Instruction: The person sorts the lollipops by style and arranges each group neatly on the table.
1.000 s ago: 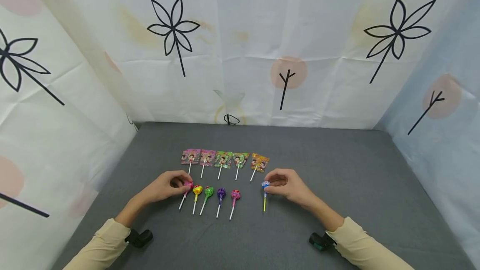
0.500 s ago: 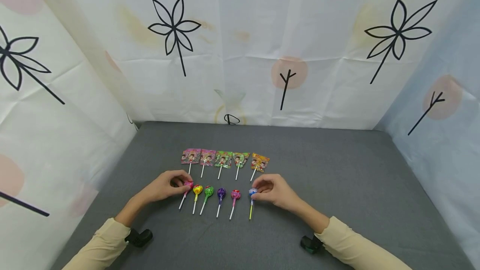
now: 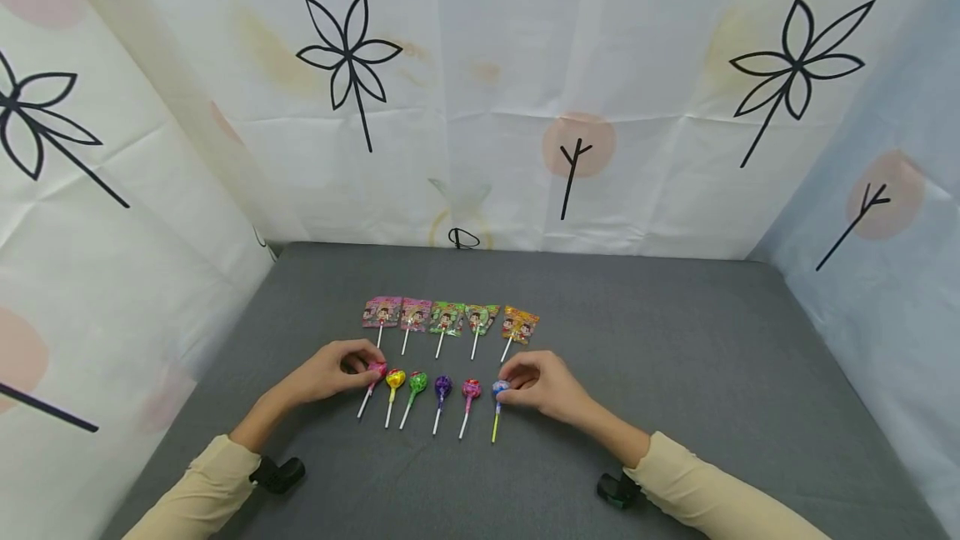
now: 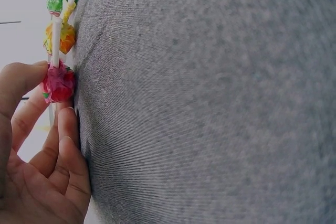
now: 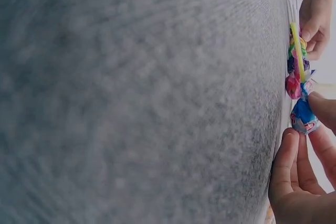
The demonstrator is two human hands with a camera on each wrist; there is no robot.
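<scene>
At the left end of a front row of lollipops, my left hand (image 3: 335, 371) pinches the round head of a pink-red lollipop (image 4: 60, 83) between thumb and fingers. Its white stick points toward me in the head view. My right hand (image 3: 546, 387) grips a blue lollipop (image 5: 304, 116) with a yellow stick at the row's right end. Between the hands lie a yellow lollipop (image 3: 395, 381), a green lollipop (image 3: 417, 382), a purple lollipop (image 3: 443, 387) and a pink lollipop (image 3: 471, 389). All their sticks point toward me.
Behind this row lies another of flat-wrapped lollipops, from a pink packet (image 3: 382, 312) on the left to an orange packet (image 3: 519, 324) on the right. A grey cloth table (image 3: 645, 315) carries everything. Patterned white curtains (image 3: 495, 48) stand at its back and sides.
My right hand has moved left and slightly toward me, bringing the blue lollipop up beside the pink one at the row's right end. My left hand has stayed in place.
</scene>
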